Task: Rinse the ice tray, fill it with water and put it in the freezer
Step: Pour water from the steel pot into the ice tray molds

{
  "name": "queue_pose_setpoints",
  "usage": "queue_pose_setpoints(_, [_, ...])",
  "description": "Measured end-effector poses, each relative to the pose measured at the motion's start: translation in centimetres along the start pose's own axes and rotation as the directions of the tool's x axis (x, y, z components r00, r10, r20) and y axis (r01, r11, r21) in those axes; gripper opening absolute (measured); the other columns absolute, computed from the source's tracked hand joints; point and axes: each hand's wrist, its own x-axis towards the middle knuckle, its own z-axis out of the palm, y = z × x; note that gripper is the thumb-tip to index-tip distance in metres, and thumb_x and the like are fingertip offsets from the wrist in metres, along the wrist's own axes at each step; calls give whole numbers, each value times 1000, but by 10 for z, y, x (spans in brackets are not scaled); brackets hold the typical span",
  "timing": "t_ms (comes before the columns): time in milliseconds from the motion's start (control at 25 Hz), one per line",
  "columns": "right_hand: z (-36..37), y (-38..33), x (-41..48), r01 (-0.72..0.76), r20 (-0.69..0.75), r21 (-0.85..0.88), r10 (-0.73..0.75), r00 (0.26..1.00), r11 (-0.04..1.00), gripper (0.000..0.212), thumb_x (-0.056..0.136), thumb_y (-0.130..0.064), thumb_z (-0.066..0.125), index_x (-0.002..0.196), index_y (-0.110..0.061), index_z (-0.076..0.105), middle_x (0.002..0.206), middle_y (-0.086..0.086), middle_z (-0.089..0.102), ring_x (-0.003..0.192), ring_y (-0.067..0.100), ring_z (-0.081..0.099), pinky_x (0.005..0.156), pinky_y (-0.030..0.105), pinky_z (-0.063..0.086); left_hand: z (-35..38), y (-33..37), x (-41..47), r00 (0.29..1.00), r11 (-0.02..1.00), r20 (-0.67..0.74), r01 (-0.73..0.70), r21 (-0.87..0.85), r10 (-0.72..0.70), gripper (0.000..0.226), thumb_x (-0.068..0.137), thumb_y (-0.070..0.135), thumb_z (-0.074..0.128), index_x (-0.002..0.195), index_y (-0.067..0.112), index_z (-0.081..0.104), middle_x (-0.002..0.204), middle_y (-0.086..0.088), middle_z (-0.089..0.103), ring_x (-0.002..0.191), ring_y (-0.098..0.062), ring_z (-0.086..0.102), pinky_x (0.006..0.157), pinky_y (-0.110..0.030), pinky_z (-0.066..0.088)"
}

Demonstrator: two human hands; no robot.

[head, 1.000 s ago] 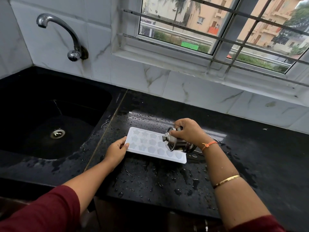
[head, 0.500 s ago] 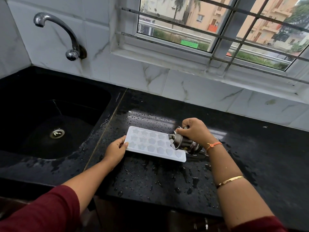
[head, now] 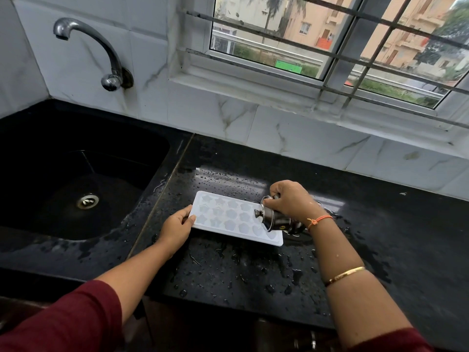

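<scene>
Seen from the head camera, a white ice tray (head: 228, 219) lies flat at centre frame on a black stone countertop (head: 253, 273) beaded with water drops, just right of the sink (head: 76, 179). The left hand (head: 176, 226) grips the tray's near-left short edge, thumb on top and fingers curled beneath, apparently to keep the light moulded plastic from sliding on the wet, glossy slab. The right hand (head: 289, 199) wraps its fingers round a small steel pot (head: 275, 221), tipped nearly onto its side with the narrow mouth over the tray's lower-right cavities, a posture that suggests filling compartment by compartment. A thin glint at the spout may be pouring water, though the view is too coarse to say. The tray's shallow cavities are flower and star shaped, and some look glassy. The matte black sink, with its metal drain, sits at left of frame beneath a curved chrome tap (head: 101, 49) set in veined white tiles. A barred window (head: 317, 47) fills the upper right.
</scene>
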Motion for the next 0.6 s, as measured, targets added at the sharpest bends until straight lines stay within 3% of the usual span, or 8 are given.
queue_pose_setpoints(160, [-1,-5,0,7,7,-65,-7,1000,998,42,86,-21,61,54,-21,33,57,-5,38,55,10,33,71,26,29,0,-1,1,1000,1000,-1,-1,-8,1,43,94,9,49,136,6,45,142,-5,48,131,-18,44,103,-20,29])
queue_pose_setpoints(360, [-3,-6,-1,6,0,-90,-6,1000,996,41,87,-22,60,55,-22,33,58,-5,40,55,8,33,74,30,30,0,-2,1,1000,1000,7,4,-13,-4,43,94,9,49,136,6,45,141,-5,49,130,-17,45,102,-19,29])
queue_pose_setpoints(480, [-4,-3,-1,1,1,-87,-1,1000,996,42,86,-22,61,54,-22,33,58,-6,39,55,8,32,70,27,30,0,-3,2,1000,1000,6,11,-18,-11,43,94,9,50,136,6,45,141,-5,49,130,-18,45,103,-20,29])
queue_pose_setpoints(600, [-5,0,-3,-11,-2,-53,11,1000,999,43,84,-23,63,53,-22,33,58,-6,38,55,9,33,54,22,24,0,-2,2,1000,1000,-1,10,-13,-10,43,94,9,49,136,6,45,142,-5,48,131,-19,44,104,-21,28])
